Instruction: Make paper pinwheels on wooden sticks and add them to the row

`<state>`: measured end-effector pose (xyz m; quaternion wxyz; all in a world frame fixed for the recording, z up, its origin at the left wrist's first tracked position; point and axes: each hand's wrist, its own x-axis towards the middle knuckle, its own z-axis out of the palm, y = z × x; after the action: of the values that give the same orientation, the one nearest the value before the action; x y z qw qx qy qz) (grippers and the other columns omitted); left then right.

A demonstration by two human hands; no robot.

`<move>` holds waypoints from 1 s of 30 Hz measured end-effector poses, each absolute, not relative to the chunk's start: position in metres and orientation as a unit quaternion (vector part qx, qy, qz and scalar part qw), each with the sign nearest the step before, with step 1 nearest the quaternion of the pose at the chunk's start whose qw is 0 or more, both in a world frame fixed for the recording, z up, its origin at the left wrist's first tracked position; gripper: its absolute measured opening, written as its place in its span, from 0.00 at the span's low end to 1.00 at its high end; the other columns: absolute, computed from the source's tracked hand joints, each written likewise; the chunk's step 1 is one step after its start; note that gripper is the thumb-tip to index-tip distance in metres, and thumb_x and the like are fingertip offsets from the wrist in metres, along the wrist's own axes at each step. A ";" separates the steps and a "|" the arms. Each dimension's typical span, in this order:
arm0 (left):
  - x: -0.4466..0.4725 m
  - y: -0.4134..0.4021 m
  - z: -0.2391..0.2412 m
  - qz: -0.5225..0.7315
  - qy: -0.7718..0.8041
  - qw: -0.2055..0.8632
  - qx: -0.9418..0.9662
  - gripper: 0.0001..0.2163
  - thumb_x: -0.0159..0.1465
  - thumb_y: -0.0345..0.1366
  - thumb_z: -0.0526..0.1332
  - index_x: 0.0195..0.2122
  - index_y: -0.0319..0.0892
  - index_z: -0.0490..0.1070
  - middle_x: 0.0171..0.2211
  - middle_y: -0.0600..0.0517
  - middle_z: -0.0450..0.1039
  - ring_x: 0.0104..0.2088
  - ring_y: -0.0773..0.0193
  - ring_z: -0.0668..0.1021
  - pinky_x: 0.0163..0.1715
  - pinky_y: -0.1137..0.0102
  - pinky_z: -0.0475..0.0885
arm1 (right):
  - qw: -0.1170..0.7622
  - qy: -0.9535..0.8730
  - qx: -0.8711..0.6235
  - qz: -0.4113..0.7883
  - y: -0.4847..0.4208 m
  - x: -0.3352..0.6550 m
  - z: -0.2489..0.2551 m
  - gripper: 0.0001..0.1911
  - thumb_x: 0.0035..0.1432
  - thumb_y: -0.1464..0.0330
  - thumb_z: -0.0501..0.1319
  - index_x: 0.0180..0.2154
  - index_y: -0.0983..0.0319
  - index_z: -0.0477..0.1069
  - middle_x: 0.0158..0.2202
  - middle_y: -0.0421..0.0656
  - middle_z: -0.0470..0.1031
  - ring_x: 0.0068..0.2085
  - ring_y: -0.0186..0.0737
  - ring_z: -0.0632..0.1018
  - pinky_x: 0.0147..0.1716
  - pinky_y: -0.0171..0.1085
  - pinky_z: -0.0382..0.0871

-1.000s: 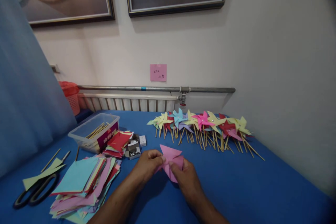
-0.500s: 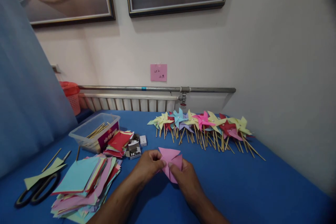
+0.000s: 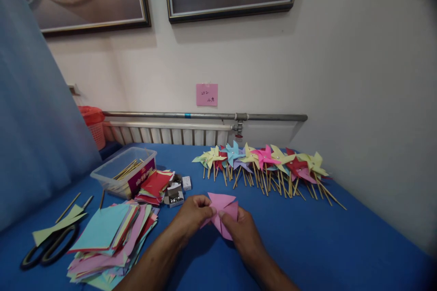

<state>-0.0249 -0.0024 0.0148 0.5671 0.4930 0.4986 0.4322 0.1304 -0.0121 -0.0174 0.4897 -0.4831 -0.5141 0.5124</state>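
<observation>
A pink paper pinwheel (image 3: 222, 206) lies on the blue table (image 3: 307, 236) in front of me. My left hand (image 3: 193, 215) pinches its left side with fingers closed. From the right, my right hand (image 3: 239, 231) presses a fingertip and thumb at the pinwheel's centre. Its folded points stick up beyond my fingers.
A row of finished pinwheels on sticks (image 3: 266, 166) lies at the back. A stack of coloured paper squares (image 3: 109, 236), scissors (image 3: 48, 248), a clear tub of sticks (image 3: 123, 170), red paper (image 3: 155, 184) and small boxes of pins (image 3: 174, 195) sit at the left.
Both hands stay on the pink pinwheel; the fingers have shifted slightly toward its centre. Nothing else has moved.
</observation>
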 end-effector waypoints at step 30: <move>-0.026 -0.008 0.017 0.474 0.453 0.594 0.466 0.11 0.48 0.39 0.66 0.29 0.39 0.70 0.21 0.57 0.67 0.21 0.72 0.65 0.25 0.73 0.58 | 0.470 -0.521 -0.500 0.508 -0.007 0.131 -0.022 0.18 0.46 0.57 0.65 0.32 0.65 0.78 0.25 0.42 0.77 0.27 0.41 0.72 0.26 0.37 0.65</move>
<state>-0.0263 -0.0080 0.0168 0.5943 0.4656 0.4530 0.4742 0.1305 -0.0075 -0.0216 0.4702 -0.4999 -0.5208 0.5077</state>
